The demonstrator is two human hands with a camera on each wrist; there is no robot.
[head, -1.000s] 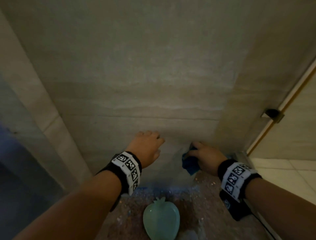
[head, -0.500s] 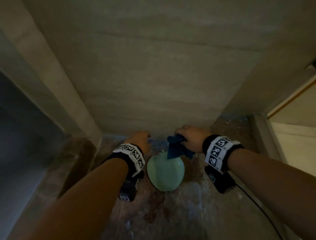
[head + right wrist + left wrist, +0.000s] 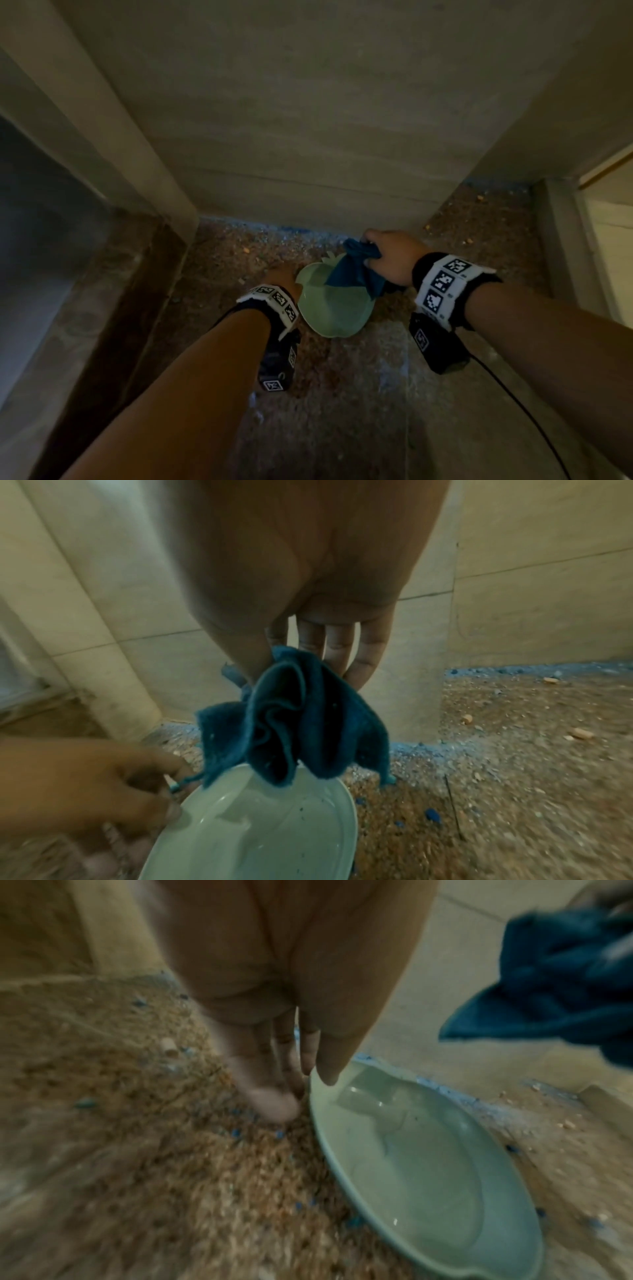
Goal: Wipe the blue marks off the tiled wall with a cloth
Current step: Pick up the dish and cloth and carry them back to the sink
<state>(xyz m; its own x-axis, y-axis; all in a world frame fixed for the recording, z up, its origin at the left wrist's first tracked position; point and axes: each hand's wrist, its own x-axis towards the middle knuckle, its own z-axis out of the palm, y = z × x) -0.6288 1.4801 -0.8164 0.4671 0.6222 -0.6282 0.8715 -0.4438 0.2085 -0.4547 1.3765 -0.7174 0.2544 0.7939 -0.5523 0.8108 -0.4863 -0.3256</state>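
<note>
Tiled wall (image 3: 308, 120) rising from a speckled floor (image 3: 359, 411) strewn with blue crumbs. Pale green dish (image 3: 334, 308) of water on the floor. Right hand (image 3: 394, 257) grasping the bunched blue cloth (image 3: 352, 270) above the dish. Left hand (image 3: 281, 277) relaxed, fingers extended beside the rim.

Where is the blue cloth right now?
The blue cloth hangs bunched from the right hand, just over the far rim of the green dish on the floor.
</note>
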